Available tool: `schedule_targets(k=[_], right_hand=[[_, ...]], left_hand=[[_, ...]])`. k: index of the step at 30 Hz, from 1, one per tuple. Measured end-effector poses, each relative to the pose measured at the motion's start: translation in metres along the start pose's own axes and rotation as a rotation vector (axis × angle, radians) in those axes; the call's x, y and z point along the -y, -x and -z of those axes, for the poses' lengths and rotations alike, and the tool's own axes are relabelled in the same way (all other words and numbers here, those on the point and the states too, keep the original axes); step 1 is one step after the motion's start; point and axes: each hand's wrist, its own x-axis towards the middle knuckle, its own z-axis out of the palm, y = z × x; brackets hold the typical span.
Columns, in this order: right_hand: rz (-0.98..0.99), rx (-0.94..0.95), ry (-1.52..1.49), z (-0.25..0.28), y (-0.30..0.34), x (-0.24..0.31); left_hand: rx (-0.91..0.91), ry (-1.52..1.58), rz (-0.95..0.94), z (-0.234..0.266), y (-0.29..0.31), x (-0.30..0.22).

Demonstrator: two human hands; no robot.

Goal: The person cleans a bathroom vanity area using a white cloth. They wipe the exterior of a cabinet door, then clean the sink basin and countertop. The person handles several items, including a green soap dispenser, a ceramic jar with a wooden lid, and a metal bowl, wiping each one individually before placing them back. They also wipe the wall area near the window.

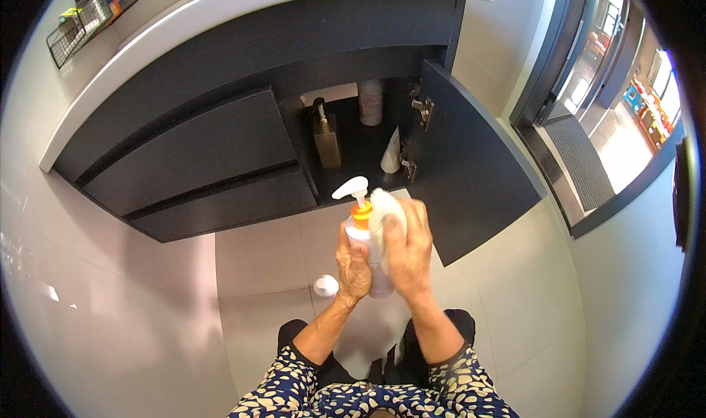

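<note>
My left hand is closed round a white pump bottle with an orange collar and a white pump head. The bottle stands nearly upright in front of me, above the floor. My right hand grips a folded white cloth and presses it to the bottle's right side, near the collar. Fingers and cloth hide part of the bottle. Beyond my hands, the open cabinet holds a dark bronze pump bottle, a pale cylindrical container and a white tube.
The dark cabinet door swings out on the right. Closed drawers lie left of the opening, under a white countertop. A small white object is on the tiled floor, left of my hands. A wire basket hangs far left.
</note>
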Motion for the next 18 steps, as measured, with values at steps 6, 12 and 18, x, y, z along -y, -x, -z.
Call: schedule_targets(k=[6,12,18], right_hand=[[-0.472,0.265,-0.646,0.004,-0.013,-0.02],[0.193,-0.041,-0.051,-0.019,0.011,0.001],[0.399,-0.085,0.222,-0.027,0.034,0.009]], left_hand=[[0.054,-0.107,-0.016,0.005,0.009,-0.015],[-0.077,-0.182,-0.076,0.02,-0.001,-0.007],[-0.008,-0.595,-0.429,0.025,-0.009,-0.013]])
